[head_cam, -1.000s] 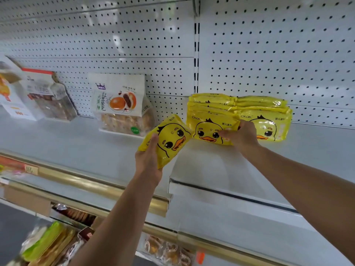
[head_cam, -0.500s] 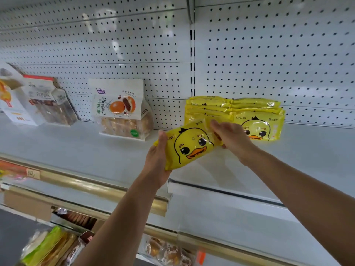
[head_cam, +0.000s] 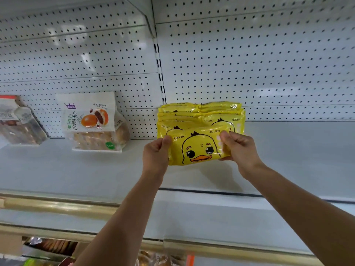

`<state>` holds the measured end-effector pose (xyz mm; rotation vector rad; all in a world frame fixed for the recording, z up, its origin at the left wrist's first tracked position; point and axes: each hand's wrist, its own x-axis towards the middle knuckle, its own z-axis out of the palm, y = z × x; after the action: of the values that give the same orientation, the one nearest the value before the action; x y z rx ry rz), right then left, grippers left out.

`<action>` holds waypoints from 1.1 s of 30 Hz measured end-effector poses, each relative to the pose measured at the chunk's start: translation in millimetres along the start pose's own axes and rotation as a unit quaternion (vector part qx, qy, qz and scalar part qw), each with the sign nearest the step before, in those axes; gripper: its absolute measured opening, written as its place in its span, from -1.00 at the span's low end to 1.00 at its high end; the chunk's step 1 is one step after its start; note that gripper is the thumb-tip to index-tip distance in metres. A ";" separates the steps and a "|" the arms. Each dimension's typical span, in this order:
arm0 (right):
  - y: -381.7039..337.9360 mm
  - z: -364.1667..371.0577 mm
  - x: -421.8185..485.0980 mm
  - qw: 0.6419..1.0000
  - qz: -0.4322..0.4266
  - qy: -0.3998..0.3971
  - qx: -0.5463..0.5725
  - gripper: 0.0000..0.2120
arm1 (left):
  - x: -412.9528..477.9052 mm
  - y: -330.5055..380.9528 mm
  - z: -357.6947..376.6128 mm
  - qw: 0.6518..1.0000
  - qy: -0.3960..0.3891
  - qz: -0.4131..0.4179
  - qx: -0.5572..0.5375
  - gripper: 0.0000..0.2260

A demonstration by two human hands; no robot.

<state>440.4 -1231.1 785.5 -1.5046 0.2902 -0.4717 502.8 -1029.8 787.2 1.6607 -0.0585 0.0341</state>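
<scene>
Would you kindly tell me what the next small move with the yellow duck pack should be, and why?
Probably lower the duck pack onto the shelf, against the stack of matching packs. The left hand and right hand grip its two ends, holding it level right in front of that stack.

Left hand (head_cam: 155, 152) grips the nine o'clock end of the yellow duck packet (head_cam: 199, 145), and right hand (head_cam: 240, 148) pinches its three o'clock end. The packet stack (head_cam: 199, 114) sits just behind at twelve o'clock on the shelf (head_cam: 76, 169), with a bread bag (head_cam: 94, 121) at ten.
</scene>
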 end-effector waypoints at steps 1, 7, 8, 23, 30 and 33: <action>1.1 -8.6 -0.5 1.000 0.002 0.001 -0.008 -0.72 | 0.0 -0.2 4.2 1.000 -0.018 0.007 0.023 -0.69; 1.8 -55.9 10.7 0.991 0.012 -0.016 -0.134 -0.71 | 7.4 -6.2 36.0 0.995 -0.069 0.024 0.067 -0.77; 3.4 -61.2 14.8 0.990 0.018 -0.010 -0.140 -0.73 | 10.7 -6.2 43.2 0.996 -0.068 0.017 0.061 -0.80; 21.3 -88.3 75.7 0.993 0.057 0.045 -0.097 -0.80 | 74.1 -35.8 50.8 0.790 -0.019 0.255 0.558 0.00; 28.5 -80.0 89.7 0.993 0.064 0.045 -0.089 -0.80 | 87.2 -42.1 53.9 0.784 0.004 0.238 0.573 -0.16; 30.9 -80.7 91.1 0.992 0.067 0.048 -0.094 -0.79 | 90.7 -45.4 51.9 0.790 0.016 0.272 0.549 -0.16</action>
<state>486.4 -1345.2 759.7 -1.6352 0.5212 -0.4191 595.3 -1079.0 742.5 2.7587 -0.5893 0.6474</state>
